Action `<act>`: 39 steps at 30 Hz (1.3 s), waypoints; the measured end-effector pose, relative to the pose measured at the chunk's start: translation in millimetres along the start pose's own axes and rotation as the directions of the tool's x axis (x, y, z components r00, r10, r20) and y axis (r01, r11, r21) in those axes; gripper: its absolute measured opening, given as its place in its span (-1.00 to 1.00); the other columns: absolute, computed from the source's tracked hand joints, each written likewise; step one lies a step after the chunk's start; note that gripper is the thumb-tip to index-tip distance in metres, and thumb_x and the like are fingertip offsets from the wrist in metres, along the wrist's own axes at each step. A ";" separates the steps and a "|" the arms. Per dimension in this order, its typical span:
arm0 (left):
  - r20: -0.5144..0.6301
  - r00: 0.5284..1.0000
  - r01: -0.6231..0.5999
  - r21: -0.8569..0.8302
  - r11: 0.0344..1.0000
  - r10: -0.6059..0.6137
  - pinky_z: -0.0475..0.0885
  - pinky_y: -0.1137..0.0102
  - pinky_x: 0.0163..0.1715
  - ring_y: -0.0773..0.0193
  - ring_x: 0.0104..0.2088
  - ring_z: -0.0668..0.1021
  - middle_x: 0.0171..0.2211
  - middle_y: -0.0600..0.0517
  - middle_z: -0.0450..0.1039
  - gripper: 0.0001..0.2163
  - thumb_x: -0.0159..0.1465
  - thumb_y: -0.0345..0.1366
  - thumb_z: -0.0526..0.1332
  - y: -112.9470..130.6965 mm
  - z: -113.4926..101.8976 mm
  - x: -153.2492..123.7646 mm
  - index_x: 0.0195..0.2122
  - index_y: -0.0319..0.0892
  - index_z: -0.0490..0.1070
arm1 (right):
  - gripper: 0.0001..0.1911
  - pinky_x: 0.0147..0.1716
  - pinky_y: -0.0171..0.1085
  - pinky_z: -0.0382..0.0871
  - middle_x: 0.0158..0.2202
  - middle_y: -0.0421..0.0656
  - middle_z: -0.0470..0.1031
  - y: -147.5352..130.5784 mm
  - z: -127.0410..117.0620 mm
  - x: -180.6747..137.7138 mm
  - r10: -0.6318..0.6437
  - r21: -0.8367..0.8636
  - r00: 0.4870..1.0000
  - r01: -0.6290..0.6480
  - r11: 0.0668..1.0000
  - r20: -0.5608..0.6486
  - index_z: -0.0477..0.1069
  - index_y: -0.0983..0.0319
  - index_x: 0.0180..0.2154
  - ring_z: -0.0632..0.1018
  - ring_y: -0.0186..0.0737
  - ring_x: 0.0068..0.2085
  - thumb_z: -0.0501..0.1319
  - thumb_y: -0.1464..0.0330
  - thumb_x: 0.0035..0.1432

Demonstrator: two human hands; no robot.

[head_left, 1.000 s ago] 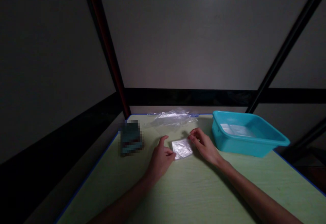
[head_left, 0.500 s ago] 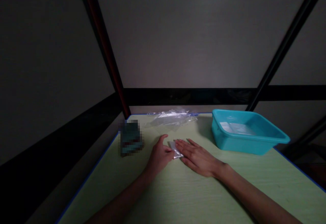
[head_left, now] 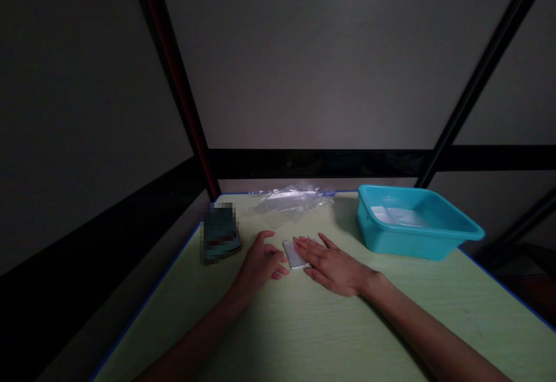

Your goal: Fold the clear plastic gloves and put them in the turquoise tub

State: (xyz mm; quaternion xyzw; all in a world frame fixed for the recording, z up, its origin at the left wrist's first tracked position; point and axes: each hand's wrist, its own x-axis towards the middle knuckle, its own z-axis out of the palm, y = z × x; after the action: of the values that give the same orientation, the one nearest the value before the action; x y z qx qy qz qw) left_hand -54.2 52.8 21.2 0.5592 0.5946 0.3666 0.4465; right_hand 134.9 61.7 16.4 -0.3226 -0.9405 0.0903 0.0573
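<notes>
A small white shiny packet lies flat on the pale green table. My right hand rests palm down on most of it, fingers stretched out and pointing left. Only the packet's left edge shows beyond my fingertips. My left hand lies just left of the packet, fingers loosely spread and close to its edge, holding nothing.
A turquoise plastic tub stands at the right back of the table. Crumpled clear plastic lies along the far edge. A dark blurred-out box sits at the left. Dark frame bars rise behind the table.
My right hand came off the packet's right edge and laid itself flat over it, sliding left. My left hand let go of the packet's left side and drew back a little.
</notes>
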 end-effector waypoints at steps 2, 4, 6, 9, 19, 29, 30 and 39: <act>-0.035 0.972 -0.220 0.202 0.954 0.231 0.45 0.31 -0.41 0.19 -0.33 0.53 -0.25 -0.06 0.41 -0.60 0.09 -0.41 0.04 -2.9 -0.6 -3.0 -0.01 -0.20 0.04 | -0.45 0.13 -0.02 -0.28 0.22 -0.02 -0.22 -0.8 -0.4 -0.3 0.009 -0.008 1.000 -0.009 1.000 -0.028 -0.23 0.29 0.19 -0.10 -0.19 0.20 -0.14 0.30 0.22; 0.072 0.854 -0.487 0.458 0.743 0.515 0.33 0.22 -0.12 0.12 -0.03 0.37 -0.02 -0.14 0.28 -0.56 0.11 -0.39 0.05 -7.0 0.4 -7.2 0.05 -0.21 0.06 | -0.44 0.13 -0.03 -0.28 0.23 0.00 -0.24 -1.3 0.7 -0.2 0.029 -0.011 0.998 -0.030 1.000 -0.056 -0.25 0.32 0.19 -0.12 -0.18 0.21 -0.15 0.30 0.22; 0.266 0.738 -0.631 0.598 0.494 0.621 0.13 0.21 0.06 0.13 0.13 0.15 0.14 -0.16 0.08 -0.52 0.15 -0.37 0.03 -11.6 2.6 -11.9 0.11 -0.24 0.00 | -0.43 0.13 -0.03 -0.28 0.23 0.01 -0.25 -1.7 3.0 0.3 0.050 -0.013 0.996 -0.051 0.999 -0.072 -0.26 0.34 0.19 -0.15 -0.18 0.21 -0.15 0.30 0.21; 0.427 0.707 -0.670 0.660 0.341 0.564 0.01 0.23 0.11 0.16 0.18 0.02 0.19 -0.17 -0.06 -0.49 0.20 -0.27 0.00 -17.8 5.9 -17.4 0.16 -0.29 -0.09 | -0.43 0.13 -0.03 -0.28 0.22 0.03 -0.26 -2.4 6.4 1.5 0.069 -0.032 0.995 -0.072 0.997 -0.067 -0.26 0.36 0.19 -0.16 -0.16 0.21 -0.15 0.30 0.21; 0.479 0.740 -0.642 0.713 0.282 0.473 -0.01 0.20 0.11 0.11 0.18 -0.03 0.19 -0.20 -0.09 -0.44 0.22 -0.09 -0.04 -19.9 7.1 -18.1 0.16 -0.32 -0.08 | -0.44 0.11 0.04 -0.25 0.22 0.05 -0.22 -4.9 6.5 2.4 0.116 -0.060 0.993 -0.116 0.991 -0.013 -0.23 0.34 0.19 -0.10 -0.10 0.20 -0.16 0.28 0.22; 0.479 0.737 -0.654 0.681 0.328 0.477 -0.01 0.15 0.11 0.09 0.18 -0.01 0.18 -0.19 -0.05 -0.44 0.19 -0.13 0.02 -21.0 6.9 -16.6 0.15 -0.29 -0.05 | -0.42 0.11 0.03 -0.27 0.22 0.03 -0.22 -2.1 11.3 3.8 0.122 -0.024 0.992 -0.122 0.992 -0.019 -0.24 0.32 0.19 -0.13 -0.15 0.21 -0.17 0.22 0.22; 0.481 0.740 -0.655 0.674 0.342 0.470 -0.01 0.15 0.11 0.10 0.18 0.00 0.18 -0.19 -0.04 -0.45 0.19 -0.14 0.03 -21.2 6.3 -16.0 0.15 -0.29 -0.04 | -0.41 0.11 0.03 -0.27 0.22 0.03 -0.22 -1.4 10.2 2.9 0.114 -0.011 0.993 -0.114 0.993 -0.025 -0.26 0.32 0.19 -0.13 -0.15 0.21 -0.17 0.20 0.22; 0.359 0.776 -0.613 0.625 0.483 0.519 0.03 0.17 0.10 0.09 0.18 -0.01 0.19 -0.18 -0.09 -0.46 0.12 -0.32 0.11 -23.2 3.5 -13.6 0.12 -0.30 0.01 | -0.71 0.07 -0.15 0.05 0.07 -0.04 0.23 15.0 -2.6 -12.4 -0.093 -0.052 0.957 0.082 0.995 -0.273 0.33 0.27 -0.12 0.20 -0.18 0.10 -0.01 0.31 0.20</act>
State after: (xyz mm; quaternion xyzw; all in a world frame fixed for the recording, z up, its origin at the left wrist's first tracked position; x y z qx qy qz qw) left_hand -59.1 36.7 -0.1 0.8713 0.4415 0.1978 0.0824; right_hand 154.0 66.0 15.2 -0.2911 -0.9383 0.0231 0.1850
